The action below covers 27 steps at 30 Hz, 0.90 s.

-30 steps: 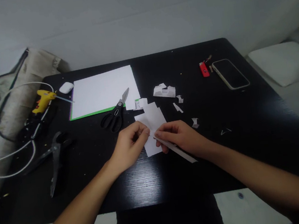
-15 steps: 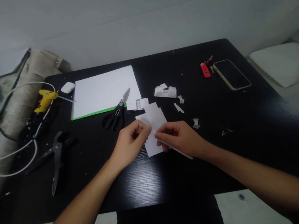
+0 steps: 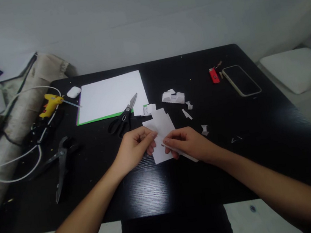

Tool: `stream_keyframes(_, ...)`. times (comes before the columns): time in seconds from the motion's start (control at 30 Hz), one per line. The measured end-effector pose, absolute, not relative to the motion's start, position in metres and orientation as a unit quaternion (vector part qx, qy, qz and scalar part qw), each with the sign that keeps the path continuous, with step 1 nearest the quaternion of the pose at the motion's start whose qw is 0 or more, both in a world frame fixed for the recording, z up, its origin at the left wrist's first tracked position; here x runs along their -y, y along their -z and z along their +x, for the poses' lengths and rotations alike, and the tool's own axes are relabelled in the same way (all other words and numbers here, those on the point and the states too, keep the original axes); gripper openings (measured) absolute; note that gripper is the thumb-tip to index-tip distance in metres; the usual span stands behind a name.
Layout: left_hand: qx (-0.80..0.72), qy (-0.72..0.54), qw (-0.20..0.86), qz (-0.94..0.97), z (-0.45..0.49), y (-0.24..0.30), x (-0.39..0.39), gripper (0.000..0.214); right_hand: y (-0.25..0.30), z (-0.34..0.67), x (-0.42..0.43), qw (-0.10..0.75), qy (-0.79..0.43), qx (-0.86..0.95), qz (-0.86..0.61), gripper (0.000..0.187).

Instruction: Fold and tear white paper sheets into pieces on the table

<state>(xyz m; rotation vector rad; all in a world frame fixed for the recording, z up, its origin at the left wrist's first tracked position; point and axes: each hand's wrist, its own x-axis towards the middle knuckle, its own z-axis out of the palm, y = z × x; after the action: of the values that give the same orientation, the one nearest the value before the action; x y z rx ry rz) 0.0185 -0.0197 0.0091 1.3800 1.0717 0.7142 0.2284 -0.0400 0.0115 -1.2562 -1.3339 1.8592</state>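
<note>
Over the middle of the table, my right hand (image 3: 186,142) pinches a narrow white paper strip (image 3: 190,156), which runs back under the palm. My left hand (image 3: 135,146) is closed beside it, thumb against forefinger; whatever lies between those fingertips is too small to make out. Beneath both hands are overlapping pieces of white paper (image 3: 162,121). Black-handled scissors (image 3: 125,114) lie just beyond my left hand, blades on a stack of white sheets (image 3: 109,94) with a green edge. Cut and folded paper scraps (image 3: 173,97) are scattered beyond my right hand.
On the left are pliers (image 3: 61,159), a yellow glue gun (image 3: 49,105), a white cable (image 3: 39,158) and a small white case (image 3: 74,92). A red lighter (image 3: 214,75) and a phone (image 3: 241,80) lie at the right. The black table (image 3: 265,163) meets a wall behind.
The view has shifted slightly, so the table items appear a little lower and most of them a little further right. Both hands keep nearly the same pose, with their fingertips slightly further apart.
</note>
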Motion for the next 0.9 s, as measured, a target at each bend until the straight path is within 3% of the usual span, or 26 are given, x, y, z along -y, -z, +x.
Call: stream_keyframes(0.9, -0.460, -0.240, 0.623, 0.586, 0.0159, -0.0089, 0.0181, 0.023, -0.0080, 0.2360, 0.0330, 0.249, -0.658, 0.534, -0.469, 0.027)
